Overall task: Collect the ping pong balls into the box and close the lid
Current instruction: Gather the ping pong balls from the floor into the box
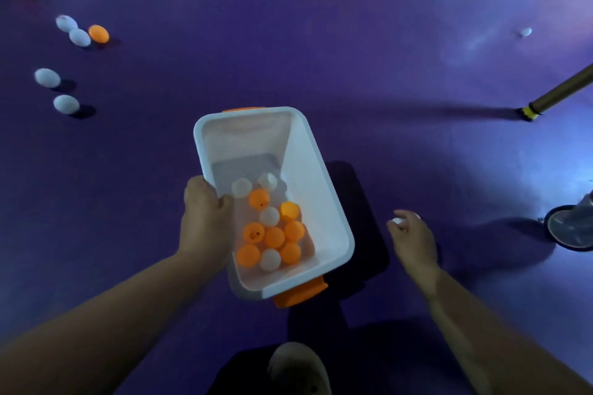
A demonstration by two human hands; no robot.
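Ping pong balls [271, 236], light, smooth and prone to rolling, lie in the box [321, 189] gripped at its rim by the left hand [205, 221]; the right hand [414, 239] beside it pinches a white ball [398, 221] in its fingertips. Others lie scattered on the floor [288, 42], far beyond the left hand.

Just one view here, a wide-angle cam worn on the head, looking forward and steeply down at the purple floor [353, 42]. Both forearms come in from the bottom corners, and the white box [308, 151] sits pretty close, dead centre. The lens bends things hard at the edges, so the balls far left look stretched into ovals. A shoe [298, 369] at the bottom edge shows how far down it tilts
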